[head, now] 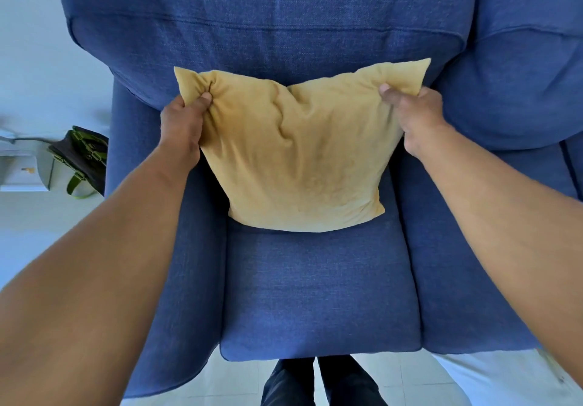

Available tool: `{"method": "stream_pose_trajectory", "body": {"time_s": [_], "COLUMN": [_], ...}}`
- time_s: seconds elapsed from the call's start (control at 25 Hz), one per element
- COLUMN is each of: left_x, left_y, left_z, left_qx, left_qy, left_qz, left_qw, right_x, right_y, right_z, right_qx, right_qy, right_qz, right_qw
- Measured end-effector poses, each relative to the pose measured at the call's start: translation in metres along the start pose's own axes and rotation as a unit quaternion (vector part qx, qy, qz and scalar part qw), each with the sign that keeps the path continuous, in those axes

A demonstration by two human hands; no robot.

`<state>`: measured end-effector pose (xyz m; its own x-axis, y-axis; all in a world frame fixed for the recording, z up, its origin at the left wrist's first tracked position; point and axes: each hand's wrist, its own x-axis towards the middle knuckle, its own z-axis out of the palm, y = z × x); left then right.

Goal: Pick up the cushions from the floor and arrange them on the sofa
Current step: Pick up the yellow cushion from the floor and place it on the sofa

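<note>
Down at the bottom edge, dark trouser legs (318,380) stand on pale floor tiles (407,377), right against the front of the blue sofa (315,295). Both bare forearms reach up over the seat cushion. The left hand (181,121) is clenched on the yellow cushion (299,159) at its upper left corner, thumb pressed into bunched fabric. The right hand (413,115) pinches the upper right corner, thumb on the front, fingers hidden behind. The cushion stands upright, bottom edge on the seat, leaning against the backrest. Off to the left, beside the armrest, sits a dark bag (82,159) with green straps.
</note>
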<state>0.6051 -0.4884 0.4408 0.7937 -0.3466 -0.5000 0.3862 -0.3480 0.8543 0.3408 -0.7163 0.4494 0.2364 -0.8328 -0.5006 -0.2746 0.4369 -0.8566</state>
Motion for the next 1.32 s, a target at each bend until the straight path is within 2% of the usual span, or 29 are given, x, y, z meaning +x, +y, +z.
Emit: {"method": "stream_pose_trajectory", "body": {"time_s": [0.16, 0.24, 0.48, 0.72, 0.88, 1.0, 1.12, 1.32], "left_x": [-0.017, -0.020, -0.018, -0.025, -0.042, -0.072, -0.115, -0.182], "left_y": [-0.011, -0.022, -0.021, -0.030, -0.025, -0.031, -0.038, -0.051], "left_z": [-0.016, -0.020, -0.019, -0.018, -0.014, -0.010, -0.007, 0.000], "left_qx": [-0.030, -0.032, -0.091, -0.011, 0.015, 0.091, 0.171, 0.278], "left_qy": [0.018, 0.004, 0.029, -0.002, 0.020, 0.054, 0.082, 0.020], "left_qz": [0.049, 0.052, 0.078, 0.004, 0.004, 0.027, 0.050, 0.095], "left_qw": [0.998, 0.998, 0.992, 1.000, 1.000, 0.994, 0.981, 0.956], "right_x": [-0.006, -0.012, -0.020, -0.022, -0.032, -0.050, -0.081, -0.137], "right_y": [0.002, 0.012, 0.005, 0.016, 0.008, 0.012, 0.014, 0.022], "right_z": [-0.026, -0.030, -0.025, -0.032, -0.035, -0.041, -0.048, -0.061], "right_qx": [0.001, -0.014, 0.014, -0.015, -0.052, -0.118, -0.148, -0.240], "right_qy": [0.033, 0.027, 0.063, 0.029, 0.057, 0.073, 0.048, -0.024], "right_qz": [-0.041, -0.049, -0.103, -0.001, -0.023, -0.052, -0.088, -0.140], "right_qw": [0.999, 0.998, 0.993, 0.999, 0.997, 0.989, 0.984, 0.960]}}
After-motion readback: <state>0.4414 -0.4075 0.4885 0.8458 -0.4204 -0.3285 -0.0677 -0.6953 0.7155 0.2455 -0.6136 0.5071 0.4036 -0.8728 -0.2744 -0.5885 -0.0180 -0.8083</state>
